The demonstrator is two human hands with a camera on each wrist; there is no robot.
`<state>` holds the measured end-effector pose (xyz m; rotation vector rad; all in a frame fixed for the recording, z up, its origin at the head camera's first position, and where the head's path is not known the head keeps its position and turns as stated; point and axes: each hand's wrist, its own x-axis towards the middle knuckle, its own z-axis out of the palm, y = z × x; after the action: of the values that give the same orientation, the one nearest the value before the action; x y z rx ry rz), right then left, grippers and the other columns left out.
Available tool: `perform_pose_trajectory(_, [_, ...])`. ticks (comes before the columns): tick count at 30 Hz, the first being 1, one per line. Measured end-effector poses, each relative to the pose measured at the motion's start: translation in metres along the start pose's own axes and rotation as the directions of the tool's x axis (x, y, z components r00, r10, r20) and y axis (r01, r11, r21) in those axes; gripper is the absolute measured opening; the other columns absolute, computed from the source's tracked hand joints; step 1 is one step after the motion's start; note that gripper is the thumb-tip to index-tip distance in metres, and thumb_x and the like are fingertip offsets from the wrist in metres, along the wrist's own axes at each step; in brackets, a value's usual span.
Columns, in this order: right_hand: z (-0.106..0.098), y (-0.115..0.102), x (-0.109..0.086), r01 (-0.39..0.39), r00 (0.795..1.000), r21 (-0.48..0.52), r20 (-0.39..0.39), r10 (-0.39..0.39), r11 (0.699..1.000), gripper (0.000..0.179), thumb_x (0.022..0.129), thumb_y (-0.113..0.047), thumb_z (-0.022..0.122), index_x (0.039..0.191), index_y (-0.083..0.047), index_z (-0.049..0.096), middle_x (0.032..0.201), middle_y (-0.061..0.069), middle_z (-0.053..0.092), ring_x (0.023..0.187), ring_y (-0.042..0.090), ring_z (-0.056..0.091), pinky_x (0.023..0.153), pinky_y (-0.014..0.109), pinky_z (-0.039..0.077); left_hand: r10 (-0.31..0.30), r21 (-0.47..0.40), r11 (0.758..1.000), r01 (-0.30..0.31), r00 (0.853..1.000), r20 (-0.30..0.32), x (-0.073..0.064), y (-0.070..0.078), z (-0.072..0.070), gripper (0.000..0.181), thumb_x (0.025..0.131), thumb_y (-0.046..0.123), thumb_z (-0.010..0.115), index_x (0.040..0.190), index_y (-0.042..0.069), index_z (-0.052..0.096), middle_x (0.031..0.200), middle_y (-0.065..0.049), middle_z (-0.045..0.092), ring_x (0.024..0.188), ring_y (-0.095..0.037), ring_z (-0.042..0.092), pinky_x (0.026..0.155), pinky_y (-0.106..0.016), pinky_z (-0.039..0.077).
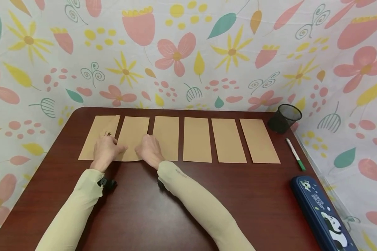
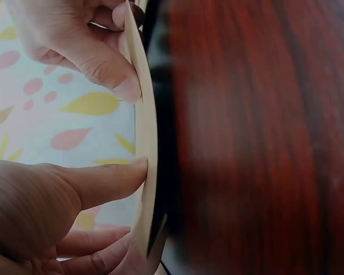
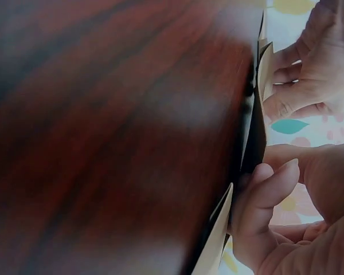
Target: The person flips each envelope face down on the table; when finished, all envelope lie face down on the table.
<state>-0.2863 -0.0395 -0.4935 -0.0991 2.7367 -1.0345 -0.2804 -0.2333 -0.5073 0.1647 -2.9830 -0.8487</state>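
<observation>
A row of flat brown paper rectangles lies along the far part of the table. Both hands are at the second paper from the left (image 1: 133, 131). My left hand (image 1: 105, 150) grips its left side, thumb on top, and overlaps the leftmost paper (image 1: 97, 130). At the right side, my right hand (image 1: 149, 149) pinches the same paper, partly over the third paper (image 1: 166, 136). In the left wrist view the near edge of the held paper (image 2: 149, 132) bows slightly between the two thumbs. The right wrist view shows that edge (image 3: 260, 123) raised off the dark tabletop.
Farther right lie more brown papers (image 1: 197, 139). A black mesh pen cup (image 1: 282, 120) stands at the back right corner, with a white and green marker (image 1: 295, 154) below it. A navy panda pencil case (image 1: 322, 212) lies along the right edge. Floral cloth (image 1: 176, 87) surrounds the table (image 1: 150, 209).
</observation>
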Motion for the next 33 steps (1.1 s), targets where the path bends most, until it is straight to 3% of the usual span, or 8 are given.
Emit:
perform_pose_trajectory(7, [0.020,0.011,0.023,0.103,0.993,-0.211,-0.028,-0.111,0.972,0.036,0.091,-0.013,0.077,0.061,-0.019,0.058,0.063,-0.008,0.052,0.057,0.010,0.049,0.048,0.023,0.041,-0.008,0.068,0.998,0.011,0.999,-0.037,0.003,-0.007,0.006,0.046,0.082,0.047,0.089,0.058,0.014,0.070,0.090,-0.017,0.068,0.069,-0.032,0.060,0.049,-0.036,0.043])
perform_pose_trajectory(12, [0.024,0.008,0.020,0.144,0.983,-0.287,-0.065,-0.170,0.947,0.019,0.093,-0.019,0.076,0.077,-0.016,0.066,0.075,-0.004,0.064,0.064,0.011,0.057,0.051,0.025,0.049,-0.007,0.071,0.997,0.014,0.996,-0.094,-0.032,0.030,-0.019,0.035,0.087,0.031,0.083,0.065,0.008,0.071,0.082,-0.018,0.069,0.073,-0.036,0.064,0.051,-0.040,0.046])
perform_pose_trajectory(14, [0.015,-0.004,0.008,0.143,0.986,-0.252,-0.053,-0.161,0.957,0.023,0.096,-0.023,0.076,0.078,-0.015,0.064,0.073,-0.004,0.061,0.062,0.012,0.056,0.052,0.027,0.048,-0.019,0.053,0.998,0.026,0.991,-0.131,-0.047,0.046,-0.032,0.025,0.091,0.024,0.077,0.079,0.002,0.078,0.088,-0.024,0.075,0.078,-0.043,0.069,0.058,-0.048,0.053])
perform_pose_trajectory(18, [0.006,-0.033,-0.012,0.167,0.985,-0.145,-0.011,-0.171,0.975,0.048,0.099,-0.035,0.076,0.063,-0.016,0.053,0.059,-0.006,0.043,0.054,0.010,0.044,0.049,0.028,0.040,-0.076,-0.015,0.997,0.075,0.967,-0.243,-0.054,0.044,-0.050,0.028,0.095,0.018,0.064,0.107,0.001,0.082,0.105,-0.025,0.081,0.097,-0.052,0.074,0.079,-0.062,0.060])
perform_pose_trajectory(21, [0.007,-0.055,-0.026,0.227,0.974,-0.109,0.054,-0.222,0.968,0.058,0.102,-0.036,0.074,0.055,-0.017,0.046,0.053,-0.008,0.034,0.048,0.009,0.039,0.047,0.025,0.034,-0.126,-0.041,0.992,0.120,0.946,-0.300,-0.060,0.037,-0.063,0.028,0.095,0.016,0.060,0.107,0.002,0.082,0.105,-0.024,0.080,0.100,-0.054,0.073,0.082,-0.064,0.059])
perform_pose_trajectory(25, [0.015,-0.080,-0.038,0.284,0.957,-0.138,0.105,-0.271,0.949,0.055,0.103,-0.031,0.072,0.057,-0.014,0.047,0.054,-0.006,0.036,0.048,0.009,0.041,0.046,0.022,0.033,-0.166,-0.044,0.986,0.160,0.939,-0.300,-0.068,0.026,-0.072,0.029,0.095,0.015,0.059,0.105,0.000,0.081,0.105,-0.026,0.080,0.099,-0.053,0.072,0.081,-0.063,0.059])
perform_pose_trajectory(28, [0.042,-0.081,-0.015,0.316,0.949,-0.207,0.050,-0.312,0.926,0.050,0.098,-0.029,0.070,0.057,-0.017,0.044,0.058,-0.006,0.040,0.052,0.010,0.045,0.048,0.024,0.036,-0.167,-0.046,0.986,0.160,0.943,-0.287,-0.068,0.023,-0.071,0.029,0.095,0.016,0.059,0.105,-0.001,0.081,0.107,-0.028,0.080,0.098,-0.053,0.072,0.081,-0.062,0.059])
perform_pose_trajectory(33, [0.067,-0.067,0.026,0.288,0.953,-0.334,0.003,-0.304,0.898,0.039,0.094,-0.032,0.070,0.060,-0.022,0.053,0.077,-0.004,0.067,0.067,0.012,0.064,0.056,0.027,0.052,-0.134,-0.045,0.991,0.127,0.961,-0.240,-0.056,0.028,-0.065,0.028,0.094,0.017,0.061,0.103,0.000,0.082,0.109,-0.028,0.080,0.095,-0.051,0.072,0.074,-0.058,0.060])
